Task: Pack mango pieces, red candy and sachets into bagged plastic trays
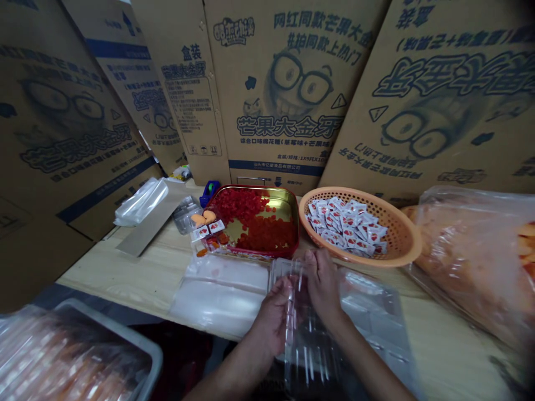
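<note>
The plastic tray (pixel 311 348) is held on edge, seemingly clamped between left hand (pixel 271 318) and right hand (pixel 322 285), for a firm two-sided grip, sachet basket (pixel 403 245) just beyond.

Bench layout: a wooden table (pixel 125 267) with flattened cardboard cartons (pixel 284 111) standing upright behind it.

Back row, left to right: a folded plastic bag (pixel 140 203) on a cardboard strip (pixel 146 228), a tape dispenser (pixel 209 192), a metal tray (pixel 267 188) holding loose sweets (pixel 246 223), and a basket (pixel 412 248) holding sachets (pixel 345 225). A bagged stack (pixel 468 262) lies right of the basket. A stack of plastic sheets (pixel 219 295) lies before the metal tray. A clear plastic tray (pixel 309 345) stands between the left hand (pixel 271 317) and right hand (pixel 324 284), at the table's front edge. A metal bin (pixel 112 334) sits below the table's front left.
</note>
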`<move>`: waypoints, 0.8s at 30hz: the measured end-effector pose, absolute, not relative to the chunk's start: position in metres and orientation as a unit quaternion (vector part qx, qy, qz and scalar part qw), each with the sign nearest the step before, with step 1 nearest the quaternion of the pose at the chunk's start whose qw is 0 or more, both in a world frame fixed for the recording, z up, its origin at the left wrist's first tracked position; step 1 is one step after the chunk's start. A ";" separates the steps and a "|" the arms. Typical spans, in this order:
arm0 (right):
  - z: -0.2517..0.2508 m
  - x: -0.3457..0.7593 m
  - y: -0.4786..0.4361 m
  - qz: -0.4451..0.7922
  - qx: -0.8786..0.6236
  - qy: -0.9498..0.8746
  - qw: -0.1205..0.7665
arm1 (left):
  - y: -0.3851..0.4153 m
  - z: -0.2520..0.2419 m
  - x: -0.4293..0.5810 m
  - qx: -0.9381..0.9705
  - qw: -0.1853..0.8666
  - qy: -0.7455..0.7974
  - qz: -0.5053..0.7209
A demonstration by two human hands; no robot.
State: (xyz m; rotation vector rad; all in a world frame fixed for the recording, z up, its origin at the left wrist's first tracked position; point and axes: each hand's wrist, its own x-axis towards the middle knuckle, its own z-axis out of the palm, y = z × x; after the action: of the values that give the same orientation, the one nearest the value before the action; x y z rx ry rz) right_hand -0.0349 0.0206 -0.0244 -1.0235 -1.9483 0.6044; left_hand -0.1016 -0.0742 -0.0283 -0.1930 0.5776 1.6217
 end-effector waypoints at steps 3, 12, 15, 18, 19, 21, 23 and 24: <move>-0.024 -0.034 0.020 0.244 -0.408 -0.773 0.420 | -0.077 -0.026 -0.103 -0.089 0.652 0.256 0.708; -0.021 -0.034 0.019 0.262 -0.404 -0.767 0.424 | -0.078 -0.027 -0.100 -0.078 0.669 0.240 0.699; -0.021 -0.032 0.018 0.274 -0.397 -0.766 0.425 | -0.079 -0.025 -0.099 -0.059 0.671 0.249 0.696; -0.020 -0.032 0.018 0.279 -0.395 -0.765 0.425 | -0.078 -0.023 -0.098 -0.055 0.667 0.250 0.700; -0.020 -0.032 0.018 0.280 -0.396 -0.764 0.426 | -0.078 -0.023 -0.098 -0.060 0.666 0.247 0.701; -0.019 -0.031 0.018 0.283 -0.394 -0.763 0.426 | -0.078 -0.024 -0.097 -0.073 0.665 0.241 0.703; -0.018 -0.031 0.017 0.287 -0.392 -0.764 0.426 | -0.078 -0.025 -0.096 -0.074 0.667 0.236 0.703; -0.018 -0.031 0.017 0.289 -0.390 -0.764 0.425 | -0.078 -0.026 -0.095 -0.068 0.668 0.233 0.703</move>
State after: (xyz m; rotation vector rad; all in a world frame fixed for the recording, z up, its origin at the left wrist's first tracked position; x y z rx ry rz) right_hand -0.0312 0.0167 -0.0180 -0.9758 -1.9097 0.7231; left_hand -0.0954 -0.0784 -0.0257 -0.1545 0.5266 1.5860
